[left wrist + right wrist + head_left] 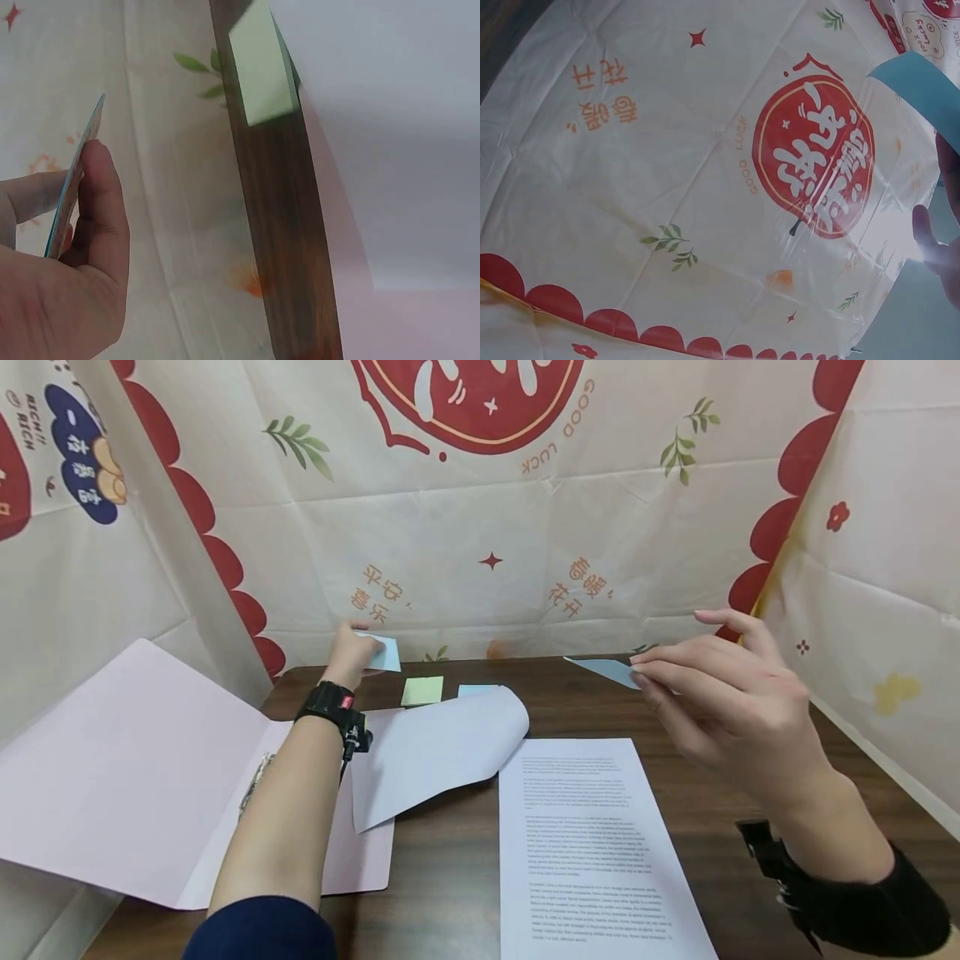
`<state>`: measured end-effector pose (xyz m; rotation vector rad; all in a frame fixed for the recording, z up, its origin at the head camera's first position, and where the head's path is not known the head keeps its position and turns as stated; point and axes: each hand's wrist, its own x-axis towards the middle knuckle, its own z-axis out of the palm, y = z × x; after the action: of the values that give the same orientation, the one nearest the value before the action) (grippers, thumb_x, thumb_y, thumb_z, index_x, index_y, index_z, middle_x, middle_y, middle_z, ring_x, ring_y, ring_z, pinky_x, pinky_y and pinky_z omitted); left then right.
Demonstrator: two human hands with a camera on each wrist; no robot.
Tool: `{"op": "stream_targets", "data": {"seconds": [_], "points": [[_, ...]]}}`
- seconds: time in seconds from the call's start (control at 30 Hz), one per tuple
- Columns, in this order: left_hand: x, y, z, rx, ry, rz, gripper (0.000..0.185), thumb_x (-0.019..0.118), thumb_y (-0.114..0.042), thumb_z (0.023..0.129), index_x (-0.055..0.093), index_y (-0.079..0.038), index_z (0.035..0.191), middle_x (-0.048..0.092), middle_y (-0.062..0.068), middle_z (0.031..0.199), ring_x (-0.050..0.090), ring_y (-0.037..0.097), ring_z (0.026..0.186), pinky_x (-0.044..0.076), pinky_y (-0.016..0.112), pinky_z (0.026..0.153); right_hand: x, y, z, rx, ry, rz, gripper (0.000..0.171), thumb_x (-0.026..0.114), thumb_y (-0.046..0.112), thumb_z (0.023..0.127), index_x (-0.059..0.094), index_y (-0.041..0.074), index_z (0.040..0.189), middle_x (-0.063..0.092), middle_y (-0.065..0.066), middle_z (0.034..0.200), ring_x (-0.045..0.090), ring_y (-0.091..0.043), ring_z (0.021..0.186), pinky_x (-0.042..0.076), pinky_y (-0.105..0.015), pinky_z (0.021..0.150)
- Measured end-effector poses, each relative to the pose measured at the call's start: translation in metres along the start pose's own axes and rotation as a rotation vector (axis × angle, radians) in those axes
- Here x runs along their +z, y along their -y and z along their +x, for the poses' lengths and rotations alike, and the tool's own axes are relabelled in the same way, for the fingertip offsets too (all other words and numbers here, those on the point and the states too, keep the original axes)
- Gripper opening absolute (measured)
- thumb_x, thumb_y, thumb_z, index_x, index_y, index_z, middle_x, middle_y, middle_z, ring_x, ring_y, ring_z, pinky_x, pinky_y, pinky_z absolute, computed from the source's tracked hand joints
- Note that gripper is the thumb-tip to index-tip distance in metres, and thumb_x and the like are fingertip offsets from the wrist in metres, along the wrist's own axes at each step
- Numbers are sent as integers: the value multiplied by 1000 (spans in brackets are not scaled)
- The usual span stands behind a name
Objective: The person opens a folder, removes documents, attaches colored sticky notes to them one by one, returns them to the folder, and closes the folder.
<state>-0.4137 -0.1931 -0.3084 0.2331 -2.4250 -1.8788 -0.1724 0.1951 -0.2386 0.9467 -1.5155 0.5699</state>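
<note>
My left hand is raised at the far edge of the table and pinches a light blue sticky-note pad; in the left wrist view the pad shows edge-on between thumb and fingers. My right hand is lifted above the table's right side and pinches a single blue sticky note between fingertips; the note appears against the cloth in the right wrist view. A printed sheet lies flat in front of me. Beside it a curled white sheet rests on an open pink folder.
A green sticky pad and another blue one lie near the table's far edge. A printed cloth backdrop walls in the brown table on three sides. The folder's left flap hangs past the table's left edge.
</note>
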Motion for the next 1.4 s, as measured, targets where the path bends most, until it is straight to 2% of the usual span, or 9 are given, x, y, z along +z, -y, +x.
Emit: {"op": "stream_targets", "data": {"seconds": [0.1, 0.27, 0.43, 0.53, 0.67, 0.87, 1.03, 1.27, 1.4], "points": [[-16, 4, 7, 7, -33, 137, 70, 56, -9, 102, 25, -6, 164, 35, 27, 164, 49, 42, 140, 52, 54, 112, 1, 0, 0, -3, 12, 10, 40, 69, 26, 105, 81, -5, 83, 76, -21, 77, 61, -31, 61, 46, -34, 117], [-32, 3, 10, 81, -140, 349, 73, 54, -11, 98, 25, 0, 164, 46, 29, 158, 52, 37, 119, 47, 40, 92, 1, 0, -1, -9, 18, 8, 39, 69, 25, 105, 81, -5, 83, 76, -21, 77, 61, -31, 60, 46, -35, 117], [-5, -23, -5, 158, -52, 330, 61, 58, -14, 102, 38, -5, 160, 49, 25, 159, 56, 39, 131, 51, 48, 107, -2, -1, -2, 2, 6, -10, 41, 69, 26, 105, 80, -6, 83, 76, -22, 76, 60, -32, 61, 46, -34, 116], [20, -40, -36, 221, 89, 256, 49, 59, -18, 106, 49, -7, 152, 56, 21, 154, 59, 37, 134, 52, 49, 111, -2, -1, -3, -6, 0, -5, 40, 69, 26, 105, 81, -5, 83, 76, -21, 76, 61, -33, 62, 46, -34, 116], [49, -58, -103, 312, 310, 76, 31, 59, -24, 110, 65, -3, 132, 70, 20, 132, 70, 37, 118, 59, 45, 101, 3, 1, -2, -71, -24, -18, 35, 70, 22, 105, 82, -3, 84, 76, -21, 76, 62, -36, 63, 48, -39, 115], [77, -76, -194, 459, 597, -102, 45, 49, -33, 114, 72, 5, 107, 77, 16, 99, 76, 26, 84, 66, 39, 84, 18, 9, 0, -300, -44, -97, 22, 68, 8, 102, 82, -2, 89, 78, -17, 79, 61, -35, 62, 54, -54, 97], [93, -75, -222, 486, 630, -165, 30, 60, -26, 110, 73, 0, 102, 76, 12, 84, 74, 23, 77, 65, 45, 83, 16, 14, -1, -396, 66, -144, 25, 62, 6, 105, 82, 0, 92, 80, -15, 82, 64, -32, 65, 51, -58, 86], [98, -63, -217, 546, 583, -116, 18, 66, -18, 105, 75, -3, 100, 72, 11, 76, 70, 33, 78, 62, 41, 81, 12, 12, -8, -148, 174, -57, 42, 64, 36, 107, 81, -2, 102, 80, -18, 95, 68, -38, 80, 48, -54, 83], [95, -61, -214, 567, 599, -18, 15, 68, -21, 105, 76, -8, 101, 74, 13, 82, 72, 29, 80, 60, 35, 82, -1, 4, -10, 97, 303, -21, 45, 64, 40, 107, 79, -2, 112, 77, -17, 106, 68, -29, 91, 51, -23, 94]]}}
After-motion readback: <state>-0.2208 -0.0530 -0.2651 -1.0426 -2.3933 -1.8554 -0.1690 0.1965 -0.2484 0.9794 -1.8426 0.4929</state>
